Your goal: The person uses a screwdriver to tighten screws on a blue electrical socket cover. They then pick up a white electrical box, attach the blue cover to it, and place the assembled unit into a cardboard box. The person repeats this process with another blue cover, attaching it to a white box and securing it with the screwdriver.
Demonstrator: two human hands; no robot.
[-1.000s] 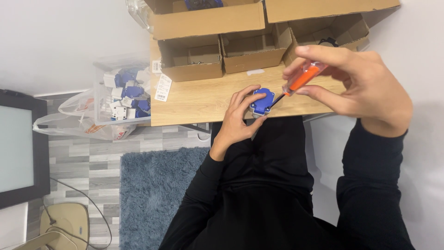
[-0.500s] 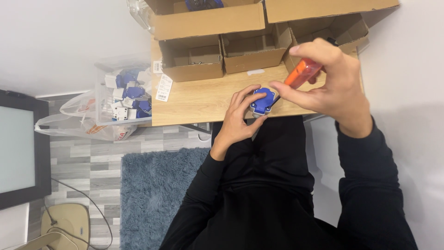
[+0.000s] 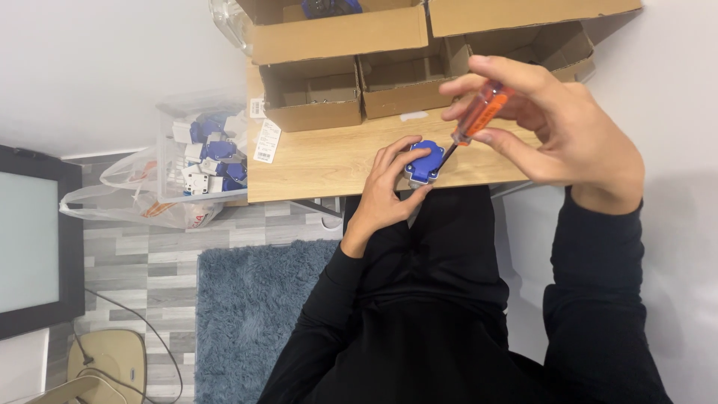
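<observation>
My left hand grips a small blue and white socket part against the wooden table, near its front edge. My right hand is raised above the table and holds a screwdriver with an orange translucent handle. The dark shaft slants down and left, and its tip sits on the right side of the blue part. Both arms wear black sleeves.
Several open cardboard boxes line the back of the table. A clear plastic bin of blue and white parts stands at the table's left, over a plastic bag. Below lie a blue-grey rug, a dark screen and a cable.
My right hand has lifted and drawn back to the right with the screwdriver, whose tip stays at the blue part. My left hand has kept its hold.
</observation>
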